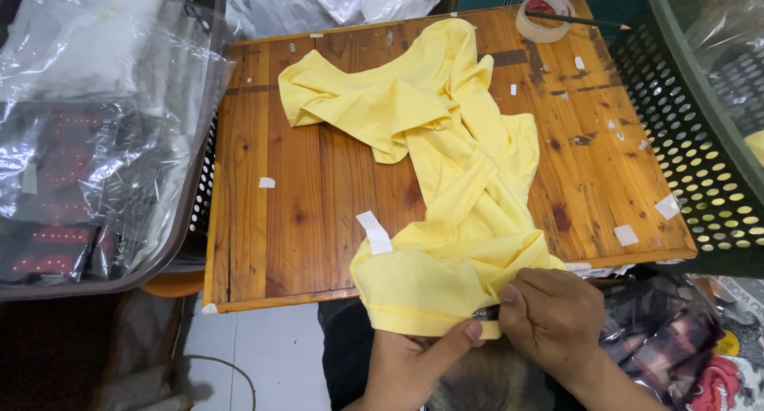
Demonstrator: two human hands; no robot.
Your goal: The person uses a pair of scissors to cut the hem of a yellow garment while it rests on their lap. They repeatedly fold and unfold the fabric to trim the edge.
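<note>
A pale yellow garment [446,156] lies crumpled across a small wooden table [270,228], its near end hanging over the front edge. My left hand [414,359] pinches that near hem from below with thumb on top. My right hand [553,315] grips the same hem beside it, fingers closed around a small dark tag at the fabric's edge. A white paper strip [374,232] lies on the table touching the garment's near fold.
A roll of clear tape [543,17] and a thin dark stick sit at the table's far right corner. A brown basket [103,132] of plastic-bagged clothes stands left; a green perforated basket [692,132] stands right. More bagged items [676,339] lie lower right.
</note>
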